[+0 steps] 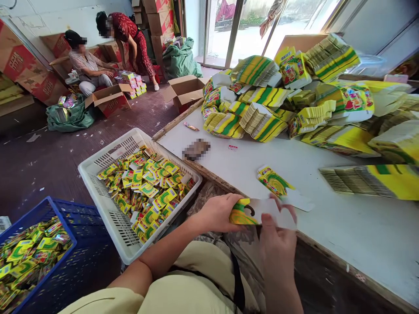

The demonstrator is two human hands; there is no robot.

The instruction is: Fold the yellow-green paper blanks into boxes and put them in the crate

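Note:
Between my two hands, over the near edge of the table, is a small yellow and green carton (244, 213) with white flaps showing. My left hand (218, 213) grips its printed end. On the white end, my right hand (278, 226) pinches with thumb and fingers, slightly blurred. Just beyond my hands, another unfolded carton (273, 181) lies on the white table (353, 231). To my left stands a white plastic basket (85, 168), filled with many small yellow and green cartons (147, 189).
Stacked flat cartons (258, 72) are heaped across the table's far side. A blue crate (88, 226) with small packets stands at lower left. Open cardboard boxes (186, 93) sit on the floor. Two people (131, 48) work by stacked boxes at the back left.

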